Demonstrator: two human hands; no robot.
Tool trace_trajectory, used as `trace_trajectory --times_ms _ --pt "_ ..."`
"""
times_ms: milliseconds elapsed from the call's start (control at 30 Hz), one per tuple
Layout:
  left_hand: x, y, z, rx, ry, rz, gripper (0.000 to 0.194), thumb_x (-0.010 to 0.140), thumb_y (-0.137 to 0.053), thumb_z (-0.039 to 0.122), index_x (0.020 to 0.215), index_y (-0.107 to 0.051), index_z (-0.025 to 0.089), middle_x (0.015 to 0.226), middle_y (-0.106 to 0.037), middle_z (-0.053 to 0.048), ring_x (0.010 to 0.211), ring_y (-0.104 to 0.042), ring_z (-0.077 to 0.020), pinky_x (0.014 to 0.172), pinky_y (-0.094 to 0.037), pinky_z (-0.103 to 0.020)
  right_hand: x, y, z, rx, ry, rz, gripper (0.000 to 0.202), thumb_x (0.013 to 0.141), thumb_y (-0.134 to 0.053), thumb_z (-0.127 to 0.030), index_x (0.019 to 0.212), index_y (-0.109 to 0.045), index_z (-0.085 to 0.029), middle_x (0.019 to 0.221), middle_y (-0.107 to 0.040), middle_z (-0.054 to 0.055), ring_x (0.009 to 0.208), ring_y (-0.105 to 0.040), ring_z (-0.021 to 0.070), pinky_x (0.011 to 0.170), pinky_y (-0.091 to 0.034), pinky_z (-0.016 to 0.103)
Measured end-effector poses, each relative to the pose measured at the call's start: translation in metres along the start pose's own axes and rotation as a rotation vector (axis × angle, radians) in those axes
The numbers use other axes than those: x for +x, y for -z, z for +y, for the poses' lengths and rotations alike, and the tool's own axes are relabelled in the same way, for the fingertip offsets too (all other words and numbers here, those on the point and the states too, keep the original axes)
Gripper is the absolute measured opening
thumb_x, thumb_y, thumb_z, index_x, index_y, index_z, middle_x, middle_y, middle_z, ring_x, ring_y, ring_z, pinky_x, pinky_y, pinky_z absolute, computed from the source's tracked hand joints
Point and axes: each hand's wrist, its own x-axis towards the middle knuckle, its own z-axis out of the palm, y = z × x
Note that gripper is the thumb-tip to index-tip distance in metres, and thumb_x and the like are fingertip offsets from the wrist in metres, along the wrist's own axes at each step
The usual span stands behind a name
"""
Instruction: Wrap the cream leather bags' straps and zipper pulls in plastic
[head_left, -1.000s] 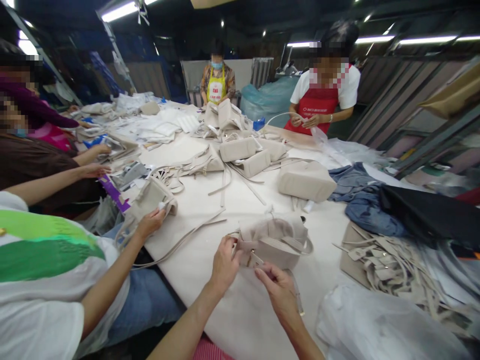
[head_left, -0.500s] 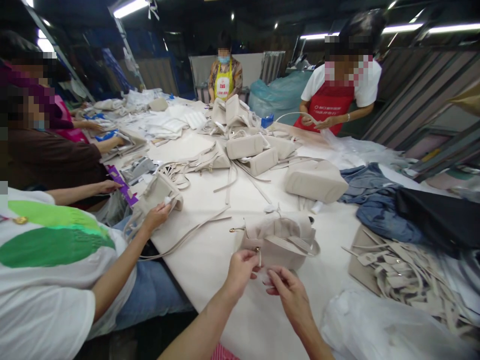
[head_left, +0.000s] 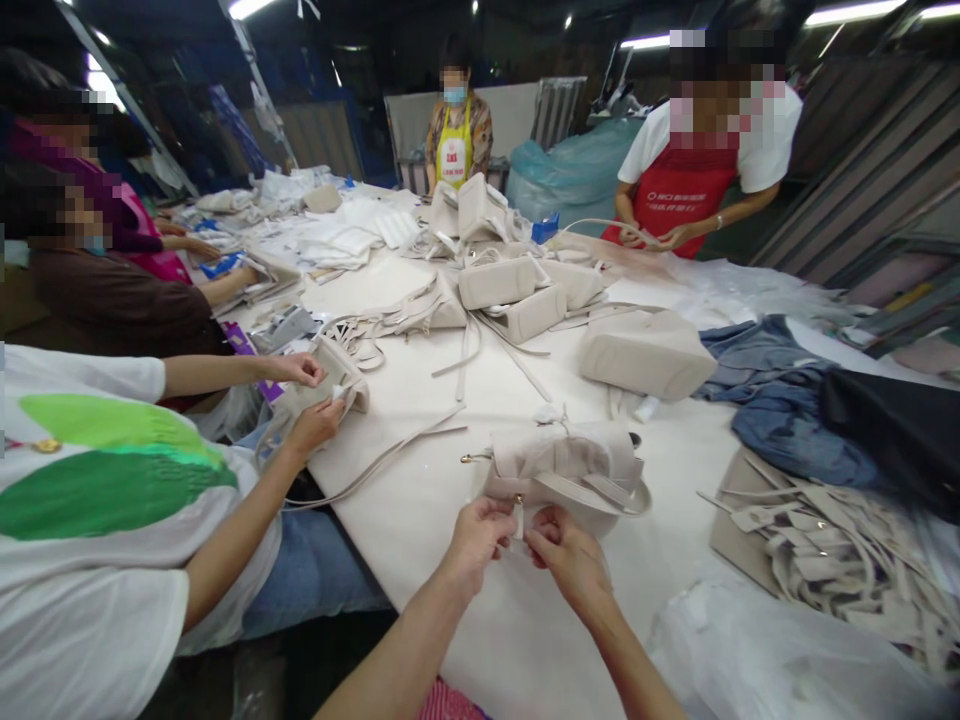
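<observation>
A cream handbag lies before me on the table, its straps folded over the top. My left hand is closed, pinching a small pale pull tab that hangs from a gold-coloured metal fitting on the bag's near side. Just right of the tab, my right hand is closed with thumb and fingertips pressed together. What its fingers hold is too hidden to make out. A second metal-ended pull sticks out at the bag's left end.
More cream bags are piled mid-table. At right lie jeans, a heap of straps and clear plastic. A co-worker sits close on my left, handling a bag; others stand around the white table.
My right hand has moved up and in beside the tab; the whitish film seen at its fingers is now hidden. The co-worker's far hand at left has come over to their bag.
</observation>
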Motion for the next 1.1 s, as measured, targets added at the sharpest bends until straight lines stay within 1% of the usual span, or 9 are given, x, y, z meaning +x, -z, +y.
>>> trace_trajectory --times_ms 67,167,333,400,567,700,867,1000,1100 --pt "-0.001 0.001 0.001 0.034 -0.037 0.017 0.036 0.049 -0.066 0.024 0.083 -0.06 0.014 0.057 -0.053 0.004 0.051 -0.043 -0.008 0.049 -0.024 -0.023 0.003 -0.003 -0.001 0.052 -0.031 -0.052 0.014 0.065 -0.059 -0.031 0.072 -0.05 -0.024 0.047 -0.056 -0.007 0.044 -0.052 0.0144 0.047 -0.04 0.026" --pt "0.0 0.004 0.002 0.076 -0.033 0.003 0.037 0.05 -0.065 0.026 0.085 -0.064 0.013 0.057 -0.053 0.004 0.05 -0.041 -0.008 0.048 -0.023 -0.024 0.005 -0.005 0.0 0.146 -0.008 -0.13 0.015 0.067 -0.059 -0.032 0.075 -0.05 -0.024 0.053 -0.056 -0.006 0.049 -0.054 0.0148 0.048 -0.042 0.026" --pt "0.004 0.006 0.003 0.116 -0.011 -0.049 0.022 0.049 -0.065 0.027 0.066 -0.066 0.013 0.052 -0.05 0.002 0.049 -0.037 -0.0078 0.047 -0.018 -0.025 0.006 -0.002 0.001 0.184 0.085 -0.225 0.024 0.074 -0.056 -0.037 0.093 -0.058 -0.021 0.088 -0.068 0.003 0.062 -0.056 0.0145 0.055 -0.045 0.027" --pt "0.005 0.006 0.003 0.121 -0.01 -0.046 0.017 0.049 -0.066 0.027 0.06 -0.064 0.014 0.051 -0.049 0.002 0.05 -0.038 -0.0085 0.048 -0.019 -0.025 0.006 -0.002 -0.001 0.152 0.103 -0.227 0.026 0.076 -0.055 -0.036 0.096 -0.059 -0.021 0.092 -0.069 0.003 0.064 -0.057 0.0147 0.057 -0.045 0.027" --pt "0.005 0.003 0.001 0.092 -0.045 -0.011 0.013 0.05 -0.068 0.025 0.055 -0.06 0.016 0.052 -0.049 0.002 0.054 -0.04 -0.0102 0.054 -0.025 -0.025 0.005 -0.002 -0.004 0.14 0.061 -0.167 0.028 0.074 -0.056 -0.038 0.096 -0.059 -0.021 0.08 -0.068 0.001 0.061 -0.058 0.0149 0.054 -0.045 0.027" --pt "0.003 -0.001 -0.005 0.05 -0.081 0.017 0.012 0.051 -0.066 0.025 0.051 -0.057 0.017 0.05 -0.045 0.004 0.054 -0.037 -0.0097 0.058 -0.028 -0.025 0.003 0.0 0.0 0.147 -0.031 -0.057 0.029 0.068 -0.061 -0.045 0.084 -0.059 -0.02 0.07 -0.066 0.001 0.062 -0.059 0.0173 0.056 -0.047 0.028" --pt "0.004 -0.002 -0.012 0.008 -0.11 0.033 0.021 0.049 -0.069 0.032 0.049 -0.054 0.017 0.05 -0.045 0.004 0.056 -0.038 -0.0102 0.06 -0.029 -0.026 0.0 -0.001 0.004 0.186 -0.065 -0.033 0.039 0.066 -0.064 -0.048 0.091 -0.062 -0.019 0.068 -0.068 0.002 0.066 -0.061 0.0199 0.062 -0.05 0.031" --pt "0.008 -0.001 -0.014 -0.005 -0.118 0.03 0.026 0.048 -0.071 0.034 0.048 -0.051 0.017 0.049 -0.044 0.004 0.055 -0.038 -0.0102 0.061 -0.03 -0.027 0.0 -0.005 0.001 0.222 -0.059 -0.041 0.039 0.067 -0.063 -0.053 0.086 -0.065 -0.019 0.066 -0.067 0.002 0.065 -0.06 0.0189 0.062 -0.051 0.031" --pt "0.008 0.0 -0.014 -0.008 -0.111 0.029 0.026 0.049 -0.071 0.034 0.051 -0.051 0.017 0.052 -0.045 0.004 0.057 -0.041 -0.0107 0.06 -0.031 -0.026 0.0 -0.006 0.0 0.22 -0.037 -0.027 0.039 0.067 -0.064 -0.051 0.09 -0.064 -0.019 0.066 -0.067 0.002 0.063 -0.061 0.0182 0.061 -0.052 0.03"
